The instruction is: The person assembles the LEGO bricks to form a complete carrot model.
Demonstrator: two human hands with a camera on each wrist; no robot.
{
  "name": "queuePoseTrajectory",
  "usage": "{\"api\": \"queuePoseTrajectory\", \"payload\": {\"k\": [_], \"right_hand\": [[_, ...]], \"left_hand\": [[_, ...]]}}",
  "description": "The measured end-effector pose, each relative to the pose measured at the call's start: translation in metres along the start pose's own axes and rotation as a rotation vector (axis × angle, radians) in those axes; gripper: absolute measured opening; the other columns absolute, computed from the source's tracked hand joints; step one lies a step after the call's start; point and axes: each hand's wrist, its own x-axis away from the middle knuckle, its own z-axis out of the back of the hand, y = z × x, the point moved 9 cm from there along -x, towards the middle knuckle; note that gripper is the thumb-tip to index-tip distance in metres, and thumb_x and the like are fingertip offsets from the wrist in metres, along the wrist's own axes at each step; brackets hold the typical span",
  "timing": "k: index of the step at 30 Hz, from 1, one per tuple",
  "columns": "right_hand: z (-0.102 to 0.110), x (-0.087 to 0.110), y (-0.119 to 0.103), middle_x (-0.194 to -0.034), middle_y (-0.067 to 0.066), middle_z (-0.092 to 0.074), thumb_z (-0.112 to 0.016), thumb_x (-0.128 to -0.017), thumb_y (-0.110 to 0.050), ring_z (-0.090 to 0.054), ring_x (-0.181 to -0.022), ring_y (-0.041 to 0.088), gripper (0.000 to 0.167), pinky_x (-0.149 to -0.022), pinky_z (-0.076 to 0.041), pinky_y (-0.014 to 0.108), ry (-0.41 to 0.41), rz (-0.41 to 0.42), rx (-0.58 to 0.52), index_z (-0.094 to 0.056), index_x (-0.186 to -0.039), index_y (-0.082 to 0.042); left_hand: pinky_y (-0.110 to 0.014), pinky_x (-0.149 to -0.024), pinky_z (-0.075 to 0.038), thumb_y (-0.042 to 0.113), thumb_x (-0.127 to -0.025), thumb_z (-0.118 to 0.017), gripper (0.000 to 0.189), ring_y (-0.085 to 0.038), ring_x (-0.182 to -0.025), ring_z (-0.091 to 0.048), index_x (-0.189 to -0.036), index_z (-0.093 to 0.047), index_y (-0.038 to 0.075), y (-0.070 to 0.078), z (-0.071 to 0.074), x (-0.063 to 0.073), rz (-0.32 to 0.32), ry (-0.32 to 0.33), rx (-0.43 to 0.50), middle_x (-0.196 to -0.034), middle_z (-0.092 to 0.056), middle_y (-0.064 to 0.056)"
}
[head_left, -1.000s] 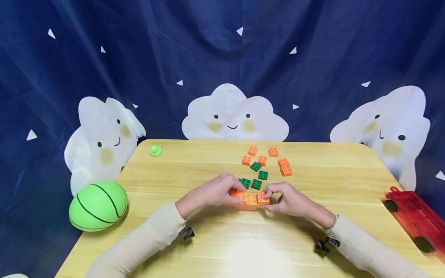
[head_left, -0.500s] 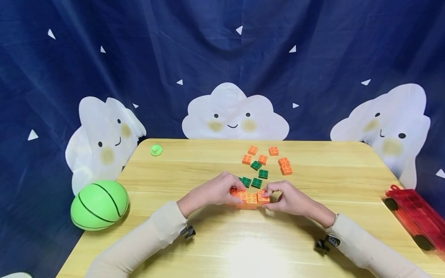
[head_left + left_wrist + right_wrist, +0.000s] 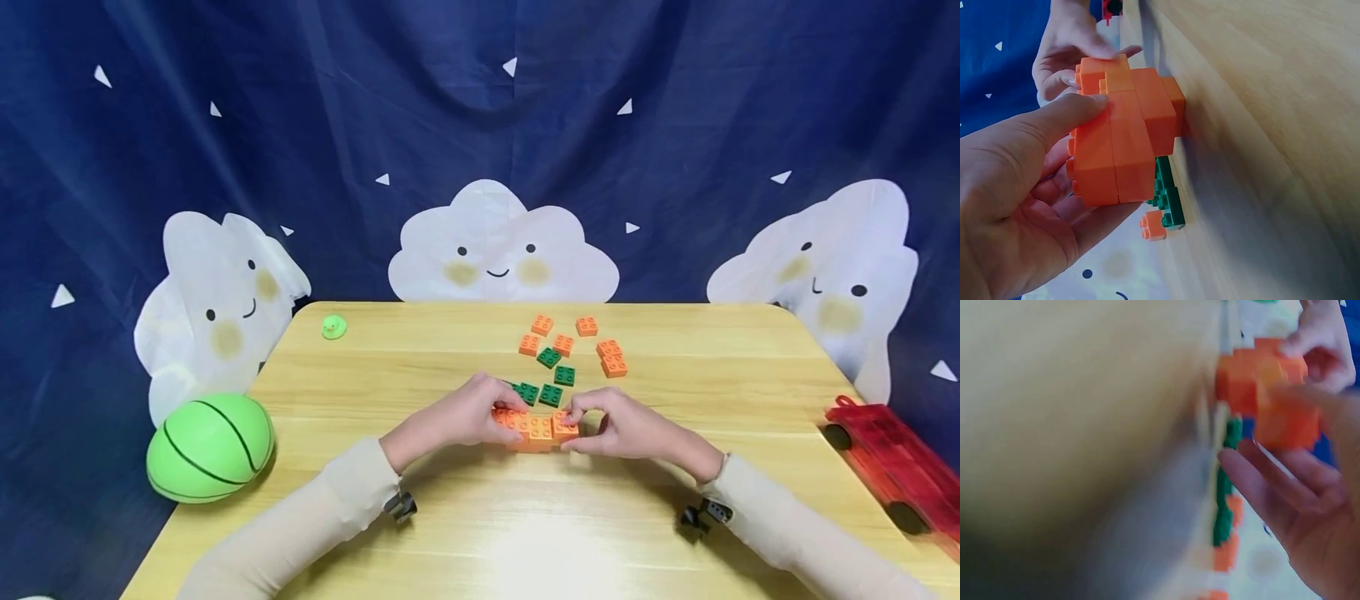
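Several orange toy building bricks are joined into one block (image 3: 540,429) near the middle of the table. My left hand (image 3: 472,410) grips its left end, thumb on the near side and fingers behind. In the left wrist view the block (image 3: 1113,150) shows stacked layers, with a narrower part underneath near the tabletop. At the right end, my right hand (image 3: 622,425) pinches an orange brick (image 3: 559,428) between thumb and fingers, level with the block's upper row. Just behind the block lie several loose green bricks (image 3: 551,395), partly hidden by my left hand.
Loose orange bricks (image 3: 614,366) lie farther back on the wooden table (image 3: 420,533). A green ball (image 3: 210,450) sits at the left edge, and a small green duck (image 3: 333,327) at the back left corner. On the right edge stands a red toy car (image 3: 892,467).
The head view has shifted slightly. Both hands keep the same hold on the orange bricks, and the loose bricks have stayed where they were.
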Motion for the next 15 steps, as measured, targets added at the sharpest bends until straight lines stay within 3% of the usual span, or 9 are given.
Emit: {"api": "queuePoseTrajectory", "payload": {"k": [2, 5, 10, 15], "right_hand": [[0.009, -0.006, 0.001, -0.098, 0.009, -0.075, -0.078, -0.092, -0.013, -0.064, -0.076, 0.005, 0.006, -0.056, -0.055, 0.021, -0.023, -0.004, -0.006, -0.072, -0.094, -0.014], [0.033, -0.02, 0.011, -0.111, 0.01, -0.077, -0.074, -0.094, -0.012, -0.071, -0.099, 0.01, 0.013, -0.074, -0.061, 0.031, 0.026, -0.041, 0.085, -0.078, -0.106, -0.015], [0.068, -0.046, 0.044, -0.106, 0.013, -0.077, -0.074, -0.094, -0.011, -0.071, -0.098, 0.029, 0.015, -0.084, -0.059, 0.047, 0.121, -0.192, 0.387, -0.077, -0.108, -0.005], [0.073, -0.065, 0.081, -0.112, 0.019, -0.076, -0.075, -0.092, -0.008, -0.071, -0.106, 0.04, 0.021, -0.094, -0.057, 0.054, 0.046, -0.332, 0.511, -0.075, -0.112, 0.001]], "left_hand": [[-0.017, -0.073, -0.053, 0.019, -0.083, -0.087, 0.03, -0.005, -0.082, -0.063, -0.109, -0.08, 0.007, -0.001, 0.001, 0.0, -0.005, 0.004, 0.004, -0.102, -0.079, -0.004], [-0.018, -0.074, -0.053, 0.018, -0.083, -0.087, 0.029, -0.005, -0.081, -0.062, -0.109, -0.08, 0.007, -0.001, 0.002, 0.001, -0.005, 0.008, 0.009, -0.102, -0.079, -0.004], [-0.019, -0.081, -0.054, 0.019, -0.083, -0.086, 0.029, -0.005, -0.088, -0.065, -0.11, -0.08, 0.008, 0.0, 0.002, 0.002, 0.014, -0.004, 0.019, -0.105, -0.079, -0.004], [-0.02, -0.082, -0.055, 0.019, -0.083, -0.086, 0.03, -0.007, -0.089, -0.066, -0.111, -0.08, 0.009, -0.002, 0.001, 0.001, 0.03, -0.009, 0.028, -0.107, -0.079, -0.003]]}}
